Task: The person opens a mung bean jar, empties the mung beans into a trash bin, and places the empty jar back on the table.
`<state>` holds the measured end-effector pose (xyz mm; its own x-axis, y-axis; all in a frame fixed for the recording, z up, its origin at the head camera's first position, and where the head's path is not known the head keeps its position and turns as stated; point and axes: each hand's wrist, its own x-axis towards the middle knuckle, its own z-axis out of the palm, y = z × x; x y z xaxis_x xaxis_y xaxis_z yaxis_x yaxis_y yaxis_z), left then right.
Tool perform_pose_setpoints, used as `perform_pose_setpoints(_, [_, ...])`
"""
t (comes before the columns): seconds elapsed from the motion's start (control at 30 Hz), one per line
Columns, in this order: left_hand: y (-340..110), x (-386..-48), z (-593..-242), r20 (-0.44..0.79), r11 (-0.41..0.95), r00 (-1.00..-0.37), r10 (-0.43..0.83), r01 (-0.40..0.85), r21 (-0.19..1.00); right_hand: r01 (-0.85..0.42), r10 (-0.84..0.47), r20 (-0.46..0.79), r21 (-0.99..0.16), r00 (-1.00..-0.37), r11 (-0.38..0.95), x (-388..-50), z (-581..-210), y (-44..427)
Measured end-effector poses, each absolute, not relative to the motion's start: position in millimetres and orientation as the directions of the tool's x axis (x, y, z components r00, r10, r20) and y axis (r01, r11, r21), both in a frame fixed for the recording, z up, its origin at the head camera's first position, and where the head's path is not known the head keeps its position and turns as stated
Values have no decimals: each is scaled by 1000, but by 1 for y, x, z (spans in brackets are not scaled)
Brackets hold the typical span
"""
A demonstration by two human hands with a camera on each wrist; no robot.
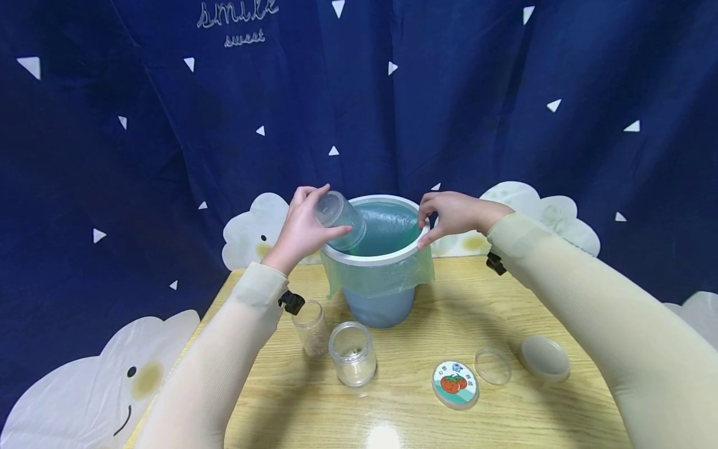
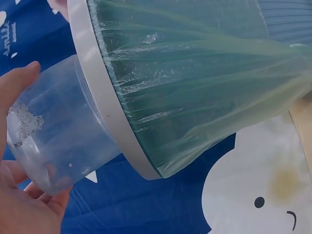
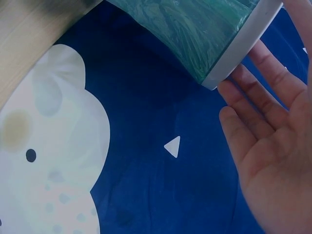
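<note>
A clear plastic jar (image 1: 343, 218) lies tilted in my left hand (image 1: 307, 223), its mouth over the near-left rim of a trash bin (image 1: 374, 308). In the left wrist view the thumb and fingers hold the jar (image 2: 63, 131) around its base end, where a patch of torn label residue shows. A green plastic bag (image 1: 387, 277) lines the bin and hangs over its outside, under a white rim ring. My right hand (image 1: 451, 212) grips the bin's right rim between thumb and fingers; the right wrist view shows several fingertips against the white ring (image 3: 243, 46).
On the wooden table (image 1: 404, 399), two open clear jars stand in front of the bin: one jar (image 1: 353, 362) with small bits inside, another jar (image 1: 311, 333) behind my left wrist. A tomato-printed lid (image 1: 455, 384), a clear disc (image 1: 493, 366) and a whitish round lid (image 1: 545, 358) lie right.
</note>
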<state>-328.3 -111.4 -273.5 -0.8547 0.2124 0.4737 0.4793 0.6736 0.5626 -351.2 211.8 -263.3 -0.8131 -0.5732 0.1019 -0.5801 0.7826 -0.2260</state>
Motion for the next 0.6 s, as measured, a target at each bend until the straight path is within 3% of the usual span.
perform_pose_setpoints(0.6, [-119,-319,-281,410,675,-898,157,401,619,-570,-561,107,-230,-821,789,-351,-265,213])
